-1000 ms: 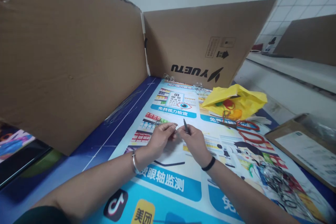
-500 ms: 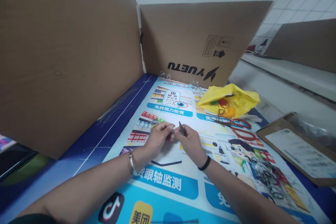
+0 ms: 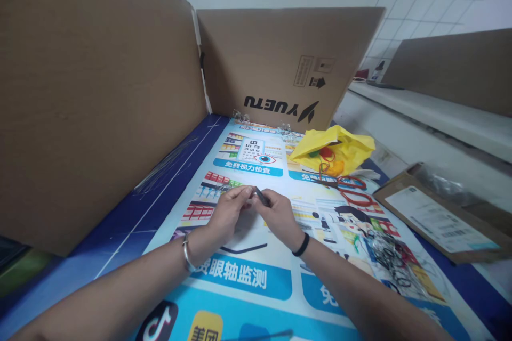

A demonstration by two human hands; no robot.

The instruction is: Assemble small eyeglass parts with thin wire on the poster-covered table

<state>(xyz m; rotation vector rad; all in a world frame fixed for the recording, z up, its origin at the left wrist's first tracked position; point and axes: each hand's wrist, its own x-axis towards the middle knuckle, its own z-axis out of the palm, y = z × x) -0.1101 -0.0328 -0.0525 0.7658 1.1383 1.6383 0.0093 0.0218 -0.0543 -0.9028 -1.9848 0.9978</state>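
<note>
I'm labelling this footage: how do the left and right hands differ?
The left hand wears a silver bangle at the wrist; the right hand, a black band. The right hand grips a slim dark tool; the left hand's fingers are closed, their contents unclear. Both are over the printed sheet.

The person's left forearm (image 3: pixel 116 282) extends from 8 o'clock, the right forearm (image 3: pixel 352 282) from 4 o'clock; left hand (image 3: pixel 226 216) and right hand (image 3: pixel 280 216) face each other, fingers curled in pinches, fingertips close together.
</note>
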